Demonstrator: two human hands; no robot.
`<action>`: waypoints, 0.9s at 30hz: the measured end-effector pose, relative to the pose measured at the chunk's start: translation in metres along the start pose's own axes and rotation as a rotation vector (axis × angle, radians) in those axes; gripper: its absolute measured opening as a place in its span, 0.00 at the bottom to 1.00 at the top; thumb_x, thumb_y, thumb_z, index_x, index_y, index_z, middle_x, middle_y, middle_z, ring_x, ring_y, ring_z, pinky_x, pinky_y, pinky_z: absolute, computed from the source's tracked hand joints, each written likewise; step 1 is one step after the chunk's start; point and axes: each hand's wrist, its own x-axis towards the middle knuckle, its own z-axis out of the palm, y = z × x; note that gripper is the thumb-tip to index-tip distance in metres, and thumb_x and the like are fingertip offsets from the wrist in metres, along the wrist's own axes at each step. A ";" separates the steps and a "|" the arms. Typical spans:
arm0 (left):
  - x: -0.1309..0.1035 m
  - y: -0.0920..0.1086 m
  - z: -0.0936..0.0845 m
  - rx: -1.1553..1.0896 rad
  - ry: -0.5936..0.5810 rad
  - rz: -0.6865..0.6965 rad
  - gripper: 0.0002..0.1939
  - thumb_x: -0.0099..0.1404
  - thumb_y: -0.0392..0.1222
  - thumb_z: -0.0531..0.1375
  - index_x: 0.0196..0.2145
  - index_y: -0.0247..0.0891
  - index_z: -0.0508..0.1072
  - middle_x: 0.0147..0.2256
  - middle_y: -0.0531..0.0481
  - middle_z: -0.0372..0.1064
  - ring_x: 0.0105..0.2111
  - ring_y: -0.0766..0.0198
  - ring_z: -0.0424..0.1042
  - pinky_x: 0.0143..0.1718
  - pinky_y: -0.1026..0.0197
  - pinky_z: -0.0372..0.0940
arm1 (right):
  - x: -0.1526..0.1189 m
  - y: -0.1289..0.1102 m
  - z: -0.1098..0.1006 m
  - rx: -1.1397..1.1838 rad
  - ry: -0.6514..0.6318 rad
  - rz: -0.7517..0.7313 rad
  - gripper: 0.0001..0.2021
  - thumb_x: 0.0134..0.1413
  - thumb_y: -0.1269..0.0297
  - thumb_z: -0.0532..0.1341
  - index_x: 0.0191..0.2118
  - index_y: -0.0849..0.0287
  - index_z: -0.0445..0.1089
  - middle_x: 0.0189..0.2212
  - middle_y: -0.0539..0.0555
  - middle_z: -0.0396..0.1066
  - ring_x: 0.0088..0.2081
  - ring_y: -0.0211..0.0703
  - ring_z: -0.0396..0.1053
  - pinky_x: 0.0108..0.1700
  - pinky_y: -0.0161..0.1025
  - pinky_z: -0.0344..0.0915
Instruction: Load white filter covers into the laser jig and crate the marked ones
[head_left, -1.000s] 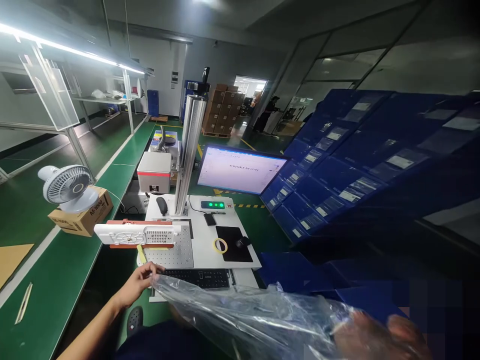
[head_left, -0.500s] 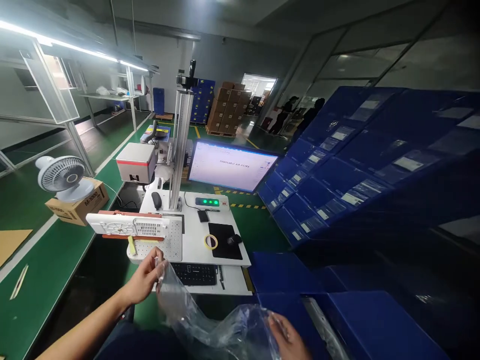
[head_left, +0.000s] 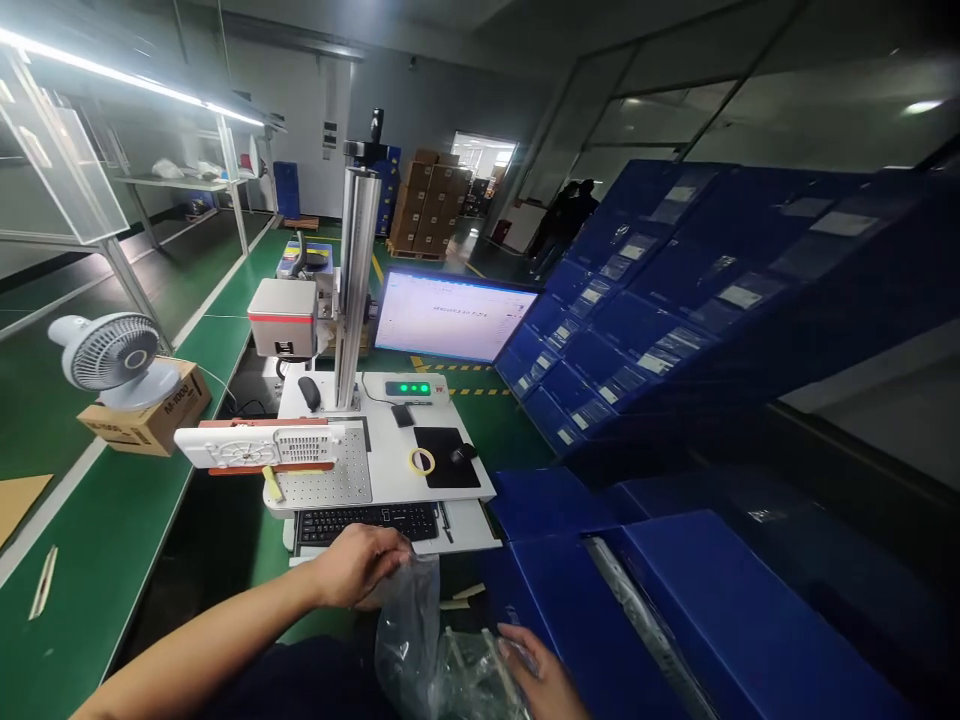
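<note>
A clear plastic bag (head_left: 411,620) hangs in front of me, below the keyboard shelf. My left hand (head_left: 364,568) pinches its upper edge between thumb and fingers. At the bag's lower right is my right hand (head_left: 541,672), its fingers curled against the crumpled plastic; the thumb side is partly hidden. Pale strips show beside and through the plastic near the right hand. Beyond my left hand, a white panel (head_left: 259,449) with a round grille and slots rests on an orange-brown holder over the perforated metal plate (head_left: 352,475) of the machine.
A black keyboard (head_left: 367,522) lies on the pull-out shelf. A tape roll (head_left: 421,461), a mouse and a pad are on the white tabletop, with a monitor (head_left: 454,315) behind. Blue boxes (head_left: 697,590) fill the right side. At left, a fan (head_left: 112,355) stands on a carton.
My left hand has moved right and down with the bag's edge, away from the metal plate. The right hand has shifted slightly left. The bag now hangs narrower, and the view has turned somewhat right.
</note>
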 end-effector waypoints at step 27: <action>-0.184 -0.071 -0.081 -0.539 0.177 -0.316 0.22 0.74 0.61 0.67 0.40 0.39 0.68 0.26 0.59 0.66 0.25 0.67 0.70 0.29 0.66 0.62 | -0.097 -0.182 0.250 -0.317 -0.470 -0.223 0.23 0.66 0.37 0.64 0.46 0.52 0.81 0.40 0.56 0.78 0.42 0.53 0.76 0.49 0.50 0.73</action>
